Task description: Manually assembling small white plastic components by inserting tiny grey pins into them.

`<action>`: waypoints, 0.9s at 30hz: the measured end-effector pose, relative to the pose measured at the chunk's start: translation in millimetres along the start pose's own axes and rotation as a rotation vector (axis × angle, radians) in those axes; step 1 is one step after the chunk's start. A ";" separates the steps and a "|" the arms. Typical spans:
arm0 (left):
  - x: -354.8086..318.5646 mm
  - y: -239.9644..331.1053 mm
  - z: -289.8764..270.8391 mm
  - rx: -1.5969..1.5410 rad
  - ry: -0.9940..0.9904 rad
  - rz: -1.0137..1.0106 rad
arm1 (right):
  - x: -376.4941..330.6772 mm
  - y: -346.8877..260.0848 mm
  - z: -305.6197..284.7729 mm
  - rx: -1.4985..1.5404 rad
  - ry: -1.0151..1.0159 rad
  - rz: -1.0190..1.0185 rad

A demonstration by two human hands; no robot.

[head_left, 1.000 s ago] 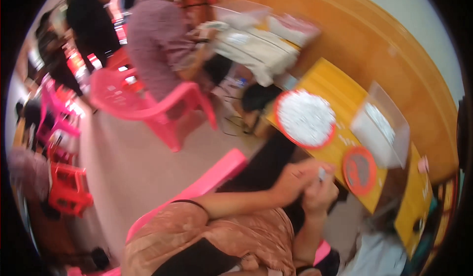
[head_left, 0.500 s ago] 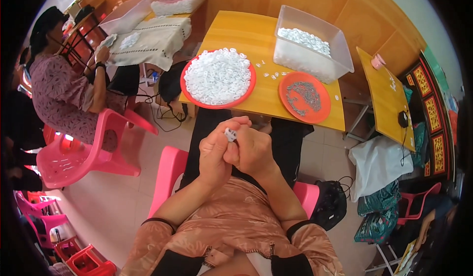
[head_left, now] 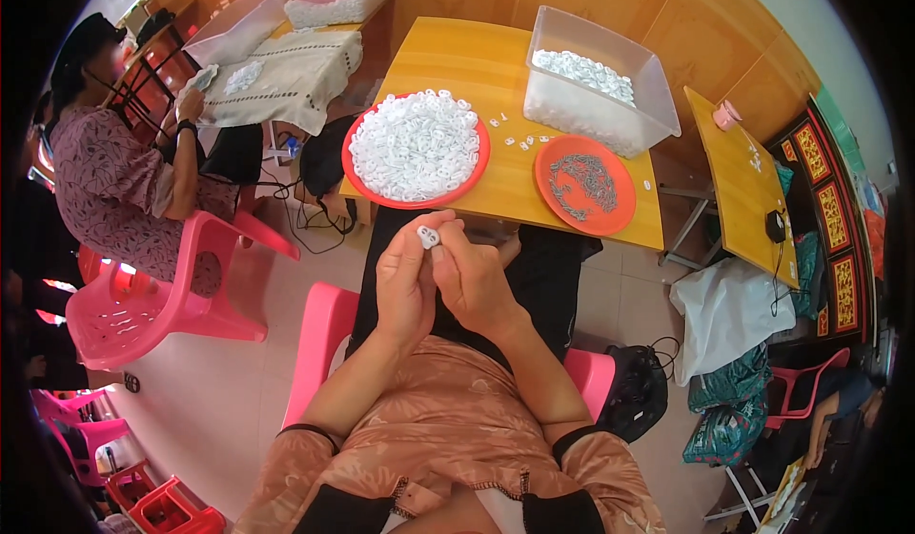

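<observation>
A small white plastic piece with holes [head_left: 428, 237] is pinched between the thumb and fingers of my left hand [head_left: 402, 277], in front of my lap near the table's edge. My right hand [head_left: 472, 279] is closed right beside it, its fingertips against the piece's right side; whatever they grip is hidden. Beyond my hands, a red round tray [head_left: 349, 164] carries a heap of similar white pieces [head_left: 415, 148]. To its right lies an orange-red plate [head_left: 553, 187] with many small grey metal parts, screw-like in look [head_left: 593, 183].
A clear plastic bin [head_left: 610, 115] of white pieces stands at the table's [head_left: 457, 53] back right. Several loose pieces lie between bin and plate. At left a person [head_left: 133, 162] sits on a pink chair [head_left: 172, 315]. A white sack [head_left: 729, 310] and a black bag [head_left: 637, 396] rest at right.
Both hands have shifted slightly left and up. The fingers have opened out a little around the white plastic piece, which shows more plainly now. The whole view has moved a little.
</observation>
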State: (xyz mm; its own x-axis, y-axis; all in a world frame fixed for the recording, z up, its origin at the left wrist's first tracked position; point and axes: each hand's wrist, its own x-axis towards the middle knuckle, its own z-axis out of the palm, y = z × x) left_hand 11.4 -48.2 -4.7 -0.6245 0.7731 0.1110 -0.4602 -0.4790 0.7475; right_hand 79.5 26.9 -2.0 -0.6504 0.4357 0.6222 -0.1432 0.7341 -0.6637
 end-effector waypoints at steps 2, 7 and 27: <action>0.8 0.1 3.2 -0.003 0.019 0.028 | 0.5 -0.7 -2.3 0.178 0.003 0.083; 1.2 -3.5 -7.5 0.036 -0.012 0.019 | 1.8 -4.1 -4.4 0.311 -0.064 0.210; 96.7 4.3 21.9 0.425 -0.041 -0.158 | 1.0 -108.9 -138.6 0.885 0.008 -0.659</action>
State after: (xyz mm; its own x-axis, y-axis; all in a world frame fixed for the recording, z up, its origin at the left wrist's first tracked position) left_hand -37.1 33.7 23.6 -0.5376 0.8432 -0.0066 -0.2427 -0.1473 0.9589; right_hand 197.8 19.7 128.5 -0.2463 0.1015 0.9639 -0.9457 0.1926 -0.2619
